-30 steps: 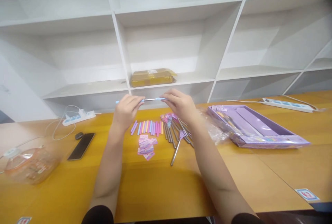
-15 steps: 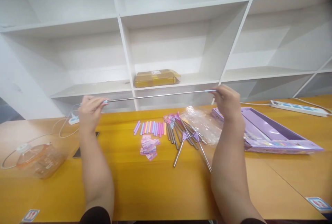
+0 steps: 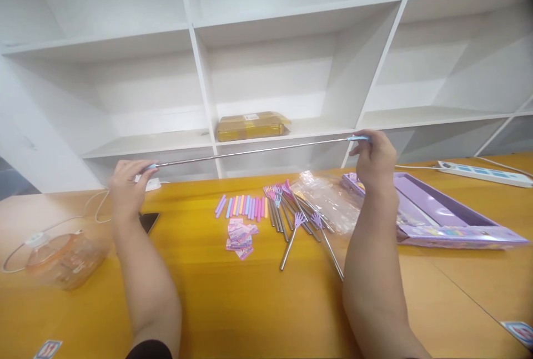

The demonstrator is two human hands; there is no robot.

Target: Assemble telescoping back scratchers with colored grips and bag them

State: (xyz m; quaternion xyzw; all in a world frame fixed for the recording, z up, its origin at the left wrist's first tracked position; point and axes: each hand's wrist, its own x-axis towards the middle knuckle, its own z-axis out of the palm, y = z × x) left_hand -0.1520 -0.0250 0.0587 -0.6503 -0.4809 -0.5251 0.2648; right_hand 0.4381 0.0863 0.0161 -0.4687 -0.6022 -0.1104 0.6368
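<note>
A thin metal telescopic rod (image 3: pixel 250 151) with light blue ends is stretched between my hands above the table. My left hand (image 3: pixel 130 187) pinches its left end, and my right hand (image 3: pixel 375 153) grips the blue piece at its right end. Below the rod, several metal rods with small hand-shaped heads (image 3: pixel 298 220) in purple, pink and blue lie in a loose pile. Left of them is a row of coloured tubes (image 3: pixel 247 207). Small pink printed cards (image 3: pixel 240 237) lie in front of the tubes.
Clear plastic bag (image 3: pixel 333 203) behind the pile; purple box (image 3: pixel 433 203) and power strip (image 3: pixel 485 173) on the right. At left are a dark phone (image 3: pixel 149 222) and a transparent orange-rimmed container (image 3: pixel 62 259). A taped parcel (image 3: pixel 252 126) sits on the white shelf (image 3: pixel 325 125).
My hands have moved farther apart, the left one leftward and the right one rightward and slightly up. The rod between them is now longer, and more of its right blue end shows.
</note>
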